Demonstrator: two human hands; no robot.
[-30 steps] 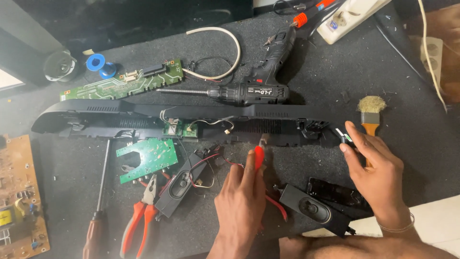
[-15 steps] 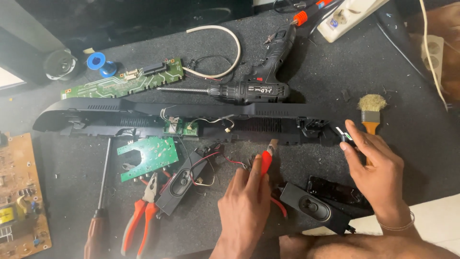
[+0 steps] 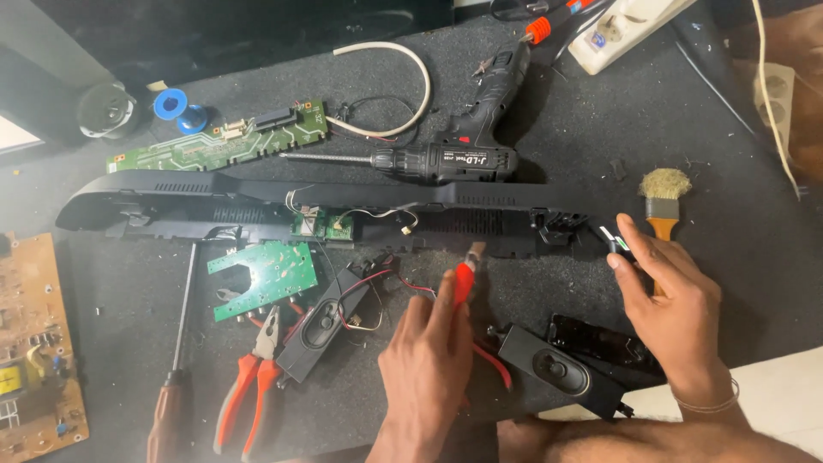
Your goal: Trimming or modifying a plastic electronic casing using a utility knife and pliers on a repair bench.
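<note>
A long plastic housing (image 3: 343, 210) lies crosswise on the worktop (image 3: 686, 129) in front of me. Behind it rest a cordless drill (image 3: 454, 159), a narrow circuit board (image 3: 219, 141) to its left, and a power strip (image 3: 630, 30) at the far right. Before the housing, from left: a large circuit board (image 3: 30, 343) at the edge, a screwdriver (image 3: 176, 360), pliers (image 3: 253, 390), a small circuit board (image 3: 261, 274) and a speaker (image 3: 326, 321). Another speaker (image 3: 557, 373) lies between my left hand (image 3: 429, 369) and my right hand (image 3: 673, 300). A brush (image 3: 664, 201) lies just behind my right hand.
</note>
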